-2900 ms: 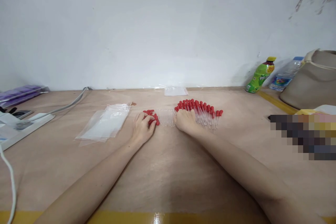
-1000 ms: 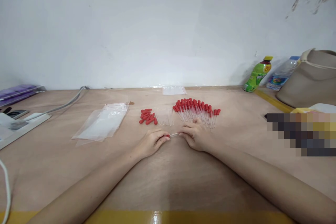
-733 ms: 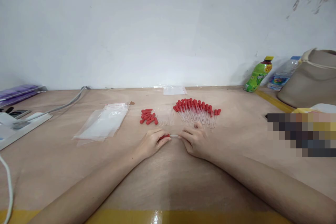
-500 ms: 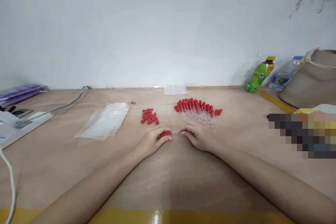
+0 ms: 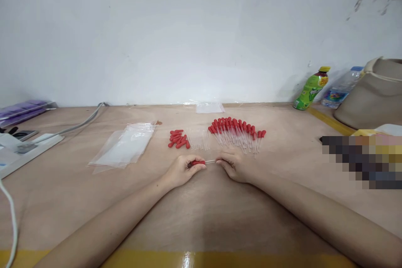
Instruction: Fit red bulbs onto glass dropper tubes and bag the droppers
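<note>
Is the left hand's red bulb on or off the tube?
On, seemingly: the red bulb meets the clear tube with no visible gap.

No legible text, the green bottle [image 5: 311,89] and the clear bottle [image 5: 341,87] too small in print to read.

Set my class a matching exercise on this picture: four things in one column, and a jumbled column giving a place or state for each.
1. Left hand
2. Right hand
3. Green bottle
4. Plastic bags

A. topped by a yellow cap
B. at a clear tube's right end
C. lying flat, left of the loose red bulbs
D. gripping a single bulb

Pairs: 1-D, 2-B, 3-A, 4-C
</note>
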Motion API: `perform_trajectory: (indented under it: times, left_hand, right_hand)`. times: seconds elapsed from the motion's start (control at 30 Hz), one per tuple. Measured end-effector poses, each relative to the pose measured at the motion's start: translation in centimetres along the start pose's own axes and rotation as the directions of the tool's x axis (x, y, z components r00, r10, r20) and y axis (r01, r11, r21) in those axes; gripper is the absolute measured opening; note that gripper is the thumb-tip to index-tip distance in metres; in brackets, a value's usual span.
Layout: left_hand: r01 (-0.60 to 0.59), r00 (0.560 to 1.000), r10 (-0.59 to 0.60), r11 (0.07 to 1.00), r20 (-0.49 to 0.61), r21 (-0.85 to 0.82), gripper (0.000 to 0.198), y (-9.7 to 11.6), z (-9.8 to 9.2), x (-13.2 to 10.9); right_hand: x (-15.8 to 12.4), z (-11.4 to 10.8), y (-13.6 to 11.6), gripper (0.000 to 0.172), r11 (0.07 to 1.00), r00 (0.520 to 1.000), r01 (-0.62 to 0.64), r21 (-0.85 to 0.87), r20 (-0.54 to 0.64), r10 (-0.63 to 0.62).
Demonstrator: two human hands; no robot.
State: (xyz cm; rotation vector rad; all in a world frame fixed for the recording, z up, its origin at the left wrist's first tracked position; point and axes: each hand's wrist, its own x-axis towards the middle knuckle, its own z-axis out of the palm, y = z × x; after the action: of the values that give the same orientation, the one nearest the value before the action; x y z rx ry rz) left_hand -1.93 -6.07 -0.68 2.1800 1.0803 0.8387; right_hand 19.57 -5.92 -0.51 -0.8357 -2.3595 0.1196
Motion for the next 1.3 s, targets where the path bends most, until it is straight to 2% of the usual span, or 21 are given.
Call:
perform_trajectory:
  times: [0.17,0.3,0.47,0.6,0.73,0.83,0.93,1.03,1.13,1.3]
  left_hand:
    - [-0.042,0.999,0.041,0.998,0.021,0.043,0.017,-0.1,0.1,-0.2]
    - [-0.048,0.999,0.047,0.998,0.019,0.047,0.018,-0.1,0.1,-0.3]
    - [-0.056,0.998,0.058,0.997,-0.036,0.047,0.019,-0.2,0.2,-0.2]
    - [-0.077,0.995,0.080,0.995,-0.052,0.058,0.021,-0.3,-0.2,0.1]
    - [-0.151,0.971,0.181,0.971,-0.159,0.185,0.038,-0.3,-1.0,0.1]
    - [-0.138,0.964,0.190,0.956,-0.186,0.260,0.037,-0.5,-1.3,0.0]
    - [-0.162,0.982,0.183,0.946,-0.050,0.280,0.023,-0.6,-1.3,0.0]
    - [-0.194,0.981,0.191,0.944,0.040,0.266,0.017,-0.5,-1.2,0.0]
    - [-0.191,0.981,0.189,0.951,0.032,0.243,0.017,-0.5,-1.2,0.0]
    - [-0.179,0.984,0.176,0.955,0.037,0.236,0.017,-0.6,-1.3,0.0]
  right_hand:
    - [0.3,0.0,-0.9,0.022,0.999,1.000,0.010,-0.047,0.009,-0.010]
    - [0.4,0.3,-1.4,0.022,0.997,0.995,-0.082,0.004,0.055,0.082]
    - [0.8,0.4,-1.6,0.027,0.977,0.971,-0.202,0.067,0.147,0.190]
    - [1.5,-0.5,-1.7,0.025,0.962,0.939,-0.268,0.050,0.235,0.250]
    - [1.5,-2.0,-0.6,0.022,0.928,0.906,-0.359,0.095,0.275,0.322]
    - [1.7,-3.1,1.3,0.023,0.818,0.827,-0.543,0.190,0.291,0.482]
    - [2.7,-3.8,3.3,0.022,0.688,0.719,-0.695,0.209,0.224,0.658]
    - [4.4,-3.6,4.6,0.026,0.639,0.645,-0.764,0.092,0.069,0.761]
    - [6.0,-2.6,5.3,0.030,0.613,0.614,-0.789,-0.036,-0.079,0.785]
    - [6.9,-0.7,5.8,0.035,0.590,0.608,-0.793,-0.154,-0.126,0.784]
